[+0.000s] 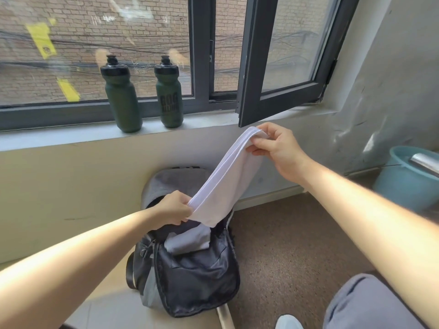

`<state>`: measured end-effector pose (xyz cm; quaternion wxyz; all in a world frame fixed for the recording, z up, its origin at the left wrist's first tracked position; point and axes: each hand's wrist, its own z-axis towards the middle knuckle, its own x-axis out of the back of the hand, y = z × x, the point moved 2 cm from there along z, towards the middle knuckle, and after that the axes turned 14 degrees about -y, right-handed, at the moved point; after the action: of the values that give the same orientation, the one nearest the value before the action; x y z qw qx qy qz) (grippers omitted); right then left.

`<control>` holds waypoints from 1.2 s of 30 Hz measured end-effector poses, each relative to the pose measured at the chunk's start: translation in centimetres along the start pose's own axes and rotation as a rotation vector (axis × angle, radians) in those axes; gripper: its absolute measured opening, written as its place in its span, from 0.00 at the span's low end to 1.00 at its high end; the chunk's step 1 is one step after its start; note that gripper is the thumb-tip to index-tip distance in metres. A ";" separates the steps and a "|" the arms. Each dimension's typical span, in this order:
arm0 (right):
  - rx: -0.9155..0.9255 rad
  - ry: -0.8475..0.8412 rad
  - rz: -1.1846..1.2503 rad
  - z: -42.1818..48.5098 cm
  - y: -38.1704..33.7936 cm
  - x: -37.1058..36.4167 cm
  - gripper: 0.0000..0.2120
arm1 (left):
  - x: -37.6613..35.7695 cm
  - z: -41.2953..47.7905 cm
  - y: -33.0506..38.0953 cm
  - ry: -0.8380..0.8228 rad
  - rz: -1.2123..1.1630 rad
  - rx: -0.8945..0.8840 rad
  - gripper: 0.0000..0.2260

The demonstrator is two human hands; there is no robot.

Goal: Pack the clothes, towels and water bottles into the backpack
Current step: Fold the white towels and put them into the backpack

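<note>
On the windowsill (71,136) to your left stand the left water bottle (122,96) and the right water bottle (169,96). Your left hand (171,210) pinches the white towel (225,184) by its low end, just above the open backpack (194,276) on the floor. Your right hand (278,148) pinches its raised end, fingers curled on the cloth.

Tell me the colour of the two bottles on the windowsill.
Dark green bodies with black caps, seen in the head view: left bottle, right bottle.
</note>
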<state>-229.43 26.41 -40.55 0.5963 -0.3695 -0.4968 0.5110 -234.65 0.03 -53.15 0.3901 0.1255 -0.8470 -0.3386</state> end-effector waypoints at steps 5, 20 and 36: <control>-0.038 0.068 -0.092 0.0 1.1 1.3 0.07 | 0.2 0.3 0.1 -0.022 -0.285 0.023 0.16; -0.269 0.302 -0.506 -0.1 4.6 4.8 0.11 | 4.8 -2.3 2.5 -0.023 -0.887 -0.069 0.12; -0.299 0.340 -0.435 -0.6 4.4 4.3 0.13 | 6.5 -2.1 1.8 0.062 -0.733 -0.295 0.07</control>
<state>-230.02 31.50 -43.93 0.7052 -0.4182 -0.5271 0.2235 -237.35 -2.71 -47.18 0.2827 0.3725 -0.6761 -0.5694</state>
